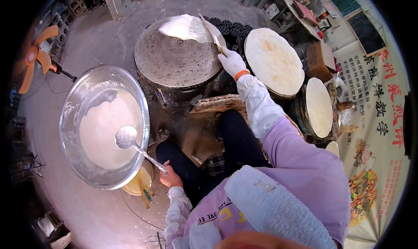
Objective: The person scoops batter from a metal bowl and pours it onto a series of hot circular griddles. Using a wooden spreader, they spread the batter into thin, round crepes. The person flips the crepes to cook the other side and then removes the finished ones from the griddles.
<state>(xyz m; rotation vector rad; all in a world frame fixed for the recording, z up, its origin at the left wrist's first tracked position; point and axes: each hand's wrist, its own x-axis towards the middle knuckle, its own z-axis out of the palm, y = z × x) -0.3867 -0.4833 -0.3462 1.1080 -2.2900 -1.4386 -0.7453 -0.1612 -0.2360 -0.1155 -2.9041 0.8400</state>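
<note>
My bare left hand is closed around the handle of a metal ladle. The ladle's bowl hangs over white batter in a wide steel basin. In a white glove with an orange band at the wrist, my right hand grips a flat, pale batter spreader. The spreader's blade touches a patch of white batter on the far side of a round griddle. Grey, dusty-looking metal shows over the rest of the griddle.
Right of the griddle lies a round stack of thin flatbreads, with a smaller round stack nearer. Black briquettes are piled behind. A cardboard box stands at right. An orange-bladed fan stands left; a yellow bucket sits below the basin.
</note>
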